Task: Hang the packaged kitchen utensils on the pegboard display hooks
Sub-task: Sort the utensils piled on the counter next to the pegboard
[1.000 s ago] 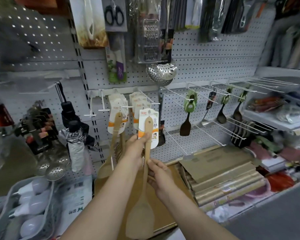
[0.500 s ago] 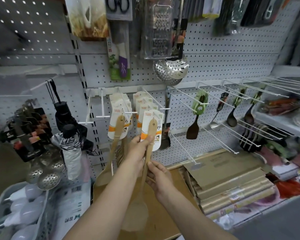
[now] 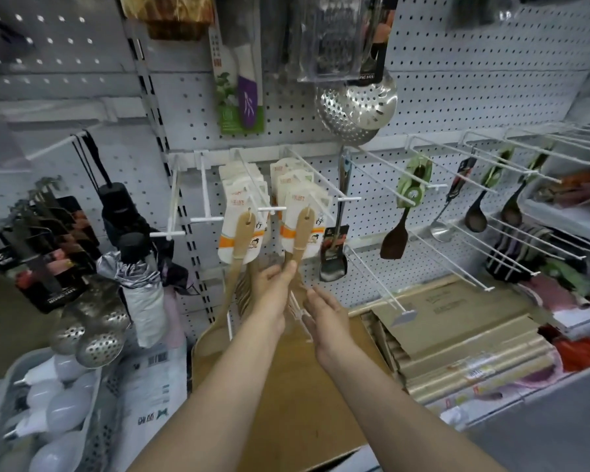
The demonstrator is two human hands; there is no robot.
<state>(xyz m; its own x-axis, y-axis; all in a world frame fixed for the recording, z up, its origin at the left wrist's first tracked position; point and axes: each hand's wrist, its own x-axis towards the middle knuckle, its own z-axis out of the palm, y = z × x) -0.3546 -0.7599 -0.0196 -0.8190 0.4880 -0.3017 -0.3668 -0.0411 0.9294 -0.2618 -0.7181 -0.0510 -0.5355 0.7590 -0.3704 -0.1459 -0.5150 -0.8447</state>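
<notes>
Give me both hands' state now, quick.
Left hand: pinching the wooden spatula handle on the hook.
Right hand: open, holding nothing.

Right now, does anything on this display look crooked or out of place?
Nothing stands out. The wooden spatula on the front of its hook leans a little only because the left hand pinches its handle. The right hand is open beside it.

The left hand pinches the handle of a carded wooden spatula hanging on a white pegboard hook. The right hand hovers just right of it, fingers relaxed. A second carded spatula hangs left.
</notes>
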